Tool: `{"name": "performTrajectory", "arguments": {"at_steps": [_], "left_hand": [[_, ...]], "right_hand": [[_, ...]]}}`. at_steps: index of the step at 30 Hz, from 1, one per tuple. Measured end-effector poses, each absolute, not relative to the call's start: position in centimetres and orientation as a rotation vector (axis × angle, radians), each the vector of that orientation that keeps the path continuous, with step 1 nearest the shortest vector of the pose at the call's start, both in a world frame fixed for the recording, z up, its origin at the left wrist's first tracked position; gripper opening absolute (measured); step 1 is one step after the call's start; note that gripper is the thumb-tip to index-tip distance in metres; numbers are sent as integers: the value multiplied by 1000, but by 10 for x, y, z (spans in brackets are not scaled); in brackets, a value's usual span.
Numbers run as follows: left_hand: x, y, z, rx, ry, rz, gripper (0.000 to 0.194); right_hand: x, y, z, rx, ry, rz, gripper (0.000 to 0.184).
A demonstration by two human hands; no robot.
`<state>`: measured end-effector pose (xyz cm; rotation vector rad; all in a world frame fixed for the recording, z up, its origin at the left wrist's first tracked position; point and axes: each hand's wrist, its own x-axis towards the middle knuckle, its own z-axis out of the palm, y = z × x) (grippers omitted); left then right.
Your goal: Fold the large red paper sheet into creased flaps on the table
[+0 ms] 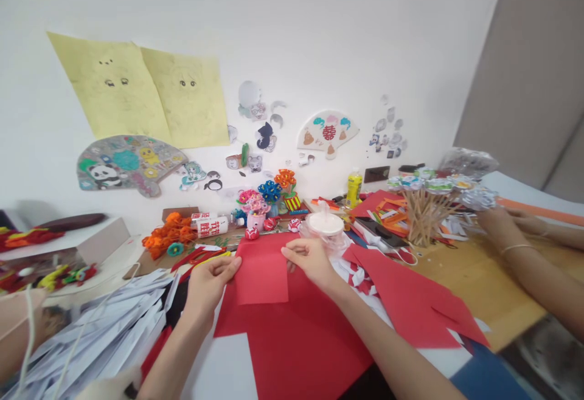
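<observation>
A small square of red paper [261,277] is held up between my two hands. My left hand [210,278] pinches its left edge between thumb and fingers. On the opposite side, my right hand [310,260] pinches the upper right edge. Beneath the square lies a larger sheet of red paper [305,339], darker in tone, spread over white paper. Just beyond my right hand stands a lidded plastic cup [325,225].
White paper strips [109,333] pile up at the left. Orange pipe-cleaner flowers [168,234] and small flower pots [255,205] line the wall. To the right are more red sheets [410,296], a bundle of wooden sticks [422,214] and a co-worker's hands [497,227].
</observation>
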<state>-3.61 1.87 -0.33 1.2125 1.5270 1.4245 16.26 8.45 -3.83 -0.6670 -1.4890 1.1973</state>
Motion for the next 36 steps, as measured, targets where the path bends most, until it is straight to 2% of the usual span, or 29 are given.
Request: {"name": "performTrajectory", "arguments": {"at_steps": [6,12,30,36], "left_hand": [[-37,16,4,1287,1499,1327,43],[-39,16,5,1363,1532,1450,39],[-38,13,14,1639,1559,1383,38],[-34,12,12,1570,1531,1373,44]], "right_hand": [[161,83,-41,-682,-1522,1235,32],[161,77,-37,-698,-1577,1259,35],[163,79,-34,-652,-1494,1366,32],[164,80,-34,-667,-1484,1340,34]]}}
